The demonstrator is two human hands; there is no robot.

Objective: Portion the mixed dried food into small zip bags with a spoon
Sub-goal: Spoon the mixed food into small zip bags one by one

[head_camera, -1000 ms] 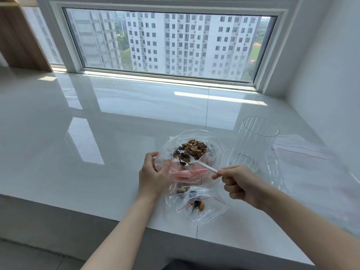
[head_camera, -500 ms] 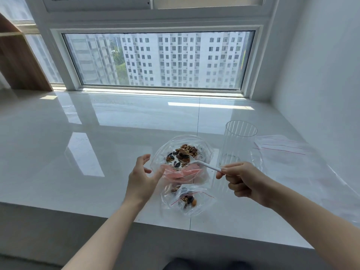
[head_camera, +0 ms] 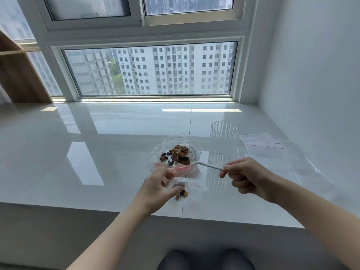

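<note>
A clear bowl (head_camera: 155, 152) on the white sill holds mixed dried food (head_camera: 179, 152) of nuts and dark fruit. My right hand (head_camera: 247, 176) grips the handle of a white plastic spoon (head_camera: 206, 165), whose tip sits at the bowl's near rim among the food. In front of the bowl lies a small zip bag (head_camera: 187, 189) with a red seal line and a few pieces inside. My left hand (head_camera: 157, 188) pinches this bag at its mouth, fingers curled on the plastic.
A ribbed clear glass (head_camera: 224, 145) stands right of the bowl. Several flat zip bags (head_camera: 263, 143) lie further right by the white wall. The glossy sill (head_camera: 97, 152) ends in a front edge near my arms. A wooden shelf (head_camera: 19, 78) stands far left.
My view tilted up and back. My left hand moved from the bowl's rim down to the small bag and closed its fingers on it. The spoon stays at the bowl.
</note>
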